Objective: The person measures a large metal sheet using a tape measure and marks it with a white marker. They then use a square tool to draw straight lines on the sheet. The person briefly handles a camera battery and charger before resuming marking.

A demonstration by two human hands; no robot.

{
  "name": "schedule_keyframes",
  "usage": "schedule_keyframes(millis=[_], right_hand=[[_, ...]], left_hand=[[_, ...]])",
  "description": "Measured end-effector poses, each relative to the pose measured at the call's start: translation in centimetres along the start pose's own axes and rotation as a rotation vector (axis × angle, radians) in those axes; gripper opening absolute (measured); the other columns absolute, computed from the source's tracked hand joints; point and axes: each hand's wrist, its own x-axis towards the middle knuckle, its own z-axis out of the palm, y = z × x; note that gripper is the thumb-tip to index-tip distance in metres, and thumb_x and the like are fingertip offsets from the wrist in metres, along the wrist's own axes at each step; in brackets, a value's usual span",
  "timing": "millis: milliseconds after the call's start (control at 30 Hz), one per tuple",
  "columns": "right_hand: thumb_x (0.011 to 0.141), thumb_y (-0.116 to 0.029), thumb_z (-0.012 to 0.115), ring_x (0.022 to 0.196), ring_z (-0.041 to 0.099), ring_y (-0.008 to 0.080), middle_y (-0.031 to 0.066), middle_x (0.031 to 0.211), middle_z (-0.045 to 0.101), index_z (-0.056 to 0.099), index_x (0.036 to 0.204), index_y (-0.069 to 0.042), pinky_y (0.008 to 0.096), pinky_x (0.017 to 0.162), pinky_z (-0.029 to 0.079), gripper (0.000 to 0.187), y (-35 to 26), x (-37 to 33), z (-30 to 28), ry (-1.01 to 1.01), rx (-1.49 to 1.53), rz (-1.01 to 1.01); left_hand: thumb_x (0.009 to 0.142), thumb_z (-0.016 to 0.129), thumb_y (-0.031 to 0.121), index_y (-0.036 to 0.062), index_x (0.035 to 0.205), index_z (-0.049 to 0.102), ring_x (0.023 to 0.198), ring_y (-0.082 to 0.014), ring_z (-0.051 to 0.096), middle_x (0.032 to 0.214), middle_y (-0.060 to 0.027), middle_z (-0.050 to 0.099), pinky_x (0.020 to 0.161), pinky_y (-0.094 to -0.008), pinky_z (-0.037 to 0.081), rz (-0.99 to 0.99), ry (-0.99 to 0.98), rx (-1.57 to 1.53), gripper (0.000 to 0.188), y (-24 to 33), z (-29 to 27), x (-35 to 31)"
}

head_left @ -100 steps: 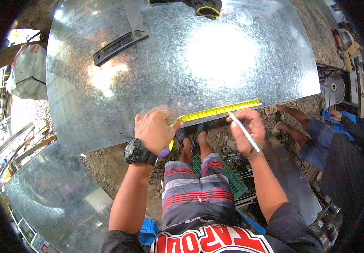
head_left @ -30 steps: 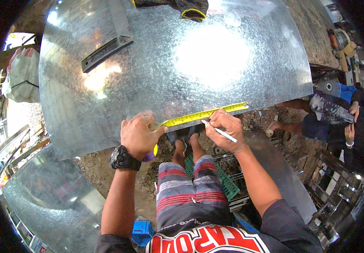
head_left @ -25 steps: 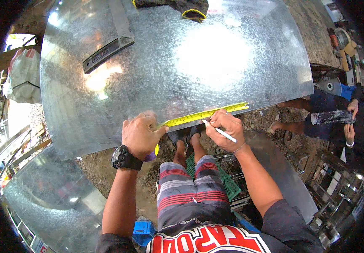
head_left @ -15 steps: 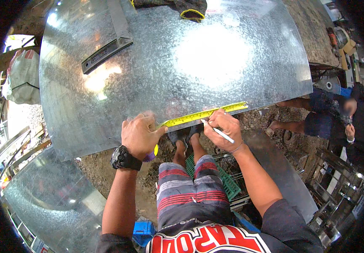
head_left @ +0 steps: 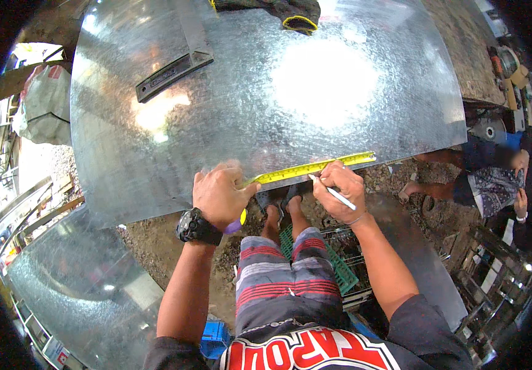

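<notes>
A shiny sheet of galvanized metal spreads in front of me. Along its near edge lies the pulled-out yellow blade of a tape measure. My left hand is closed on the tape measure at the blade's left end; part of a purple and yellow case shows beneath the palm. In my right hand is a slim white pen, its tip at the near edge of the blade. Fingers of that hand also touch the blade, close to its hooked right end.
On the sheet rest a try square at the left and a dark glove with a yellow-trimmed cuff at the far side. Below stand a green crate and a blue bin. Another person is at the right.
The whole scene has shifted slightly rightward in view. Both hands keep their hold, with the tape in about the same place on the sheet. More of the other person's patterned clothing shows.
</notes>
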Motion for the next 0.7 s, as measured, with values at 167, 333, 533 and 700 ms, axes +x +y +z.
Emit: schedule_keyframes(millis=[167, 333, 533, 700], right_hand=[[0.078, 0.004, 0.076, 0.063, 0.062, 0.0289, 0.0117, 0.070, 0.061, 0.053, 0.071, -0.004, 0.0392, 0.064, 0.050, 0.025, -0.09, 0.04, 0.04, 0.002, 0.020, 0.010], [0.078, 0.003, 0.076, 0.063, 0.062, 0.0291, 0.0117, 0.070, 0.062, 0.054, 0.071, -0.004, 0.0394, 0.064, 0.050, 0.025, -0.21, 0.15, 0.00, 0.001, 0.026, 0.010], [0.079, 0.006, 0.076, 0.070, 0.068, 0.0259, 0.0108, 0.072, 0.065, 0.059, 0.072, -0.002, 0.0381, 0.067, 0.055, 0.020, 0.13, -0.17, -0.27, -0.023, 0.015, 0.032], [0.078, 0.006, 0.077, 0.071, 0.069, 0.0245, 0.0094, 0.070, 0.065, 0.061, 0.070, -0.001, 0.0380, 0.070, 0.057, 0.019, 0.11, -0.47, -0.24, 0.011, 0.106, 0.076]], left_hand=[[0.083, 0.082, 0.042, 0.0065, 0.072, 0.063, 0.085, -0.0371, 0.068, 0.088, -0.0131, 0.069, 0.079, -0.0493, 0.047, -0.015, -0.011, -0.016, 0.042, 0.18, -0.06, -0.07], [0.082, 0.084, 0.042, 0.0060, 0.067, 0.060, 0.081, -0.0368, 0.068, 0.084, -0.0128, 0.067, 0.076, -0.0488, 0.048, -0.013, 0.010, 0.006, 0.046, 0.14, 0.06, -0.14], [0.082, 0.084, 0.044, 0.0063, 0.069, 0.061, 0.085, -0.0370, 0.067, 0.088, -0.0131, 0.068, 0.078, -0.0498, 0.046, -0.026, -0.007, -0.002, 0.046, 0.42, -0.08, -0.11], [0.082, 0.084, 0.045, 0.0062, 0.069, 0.060, 0.084, -0.0363, 0.066, 0.086, -0.0121, 0.067, 0.078, -0.0487, 0.045, -0.013, -0.014, 0.015, 0.047, 0.07, -0.10, -0.38]])
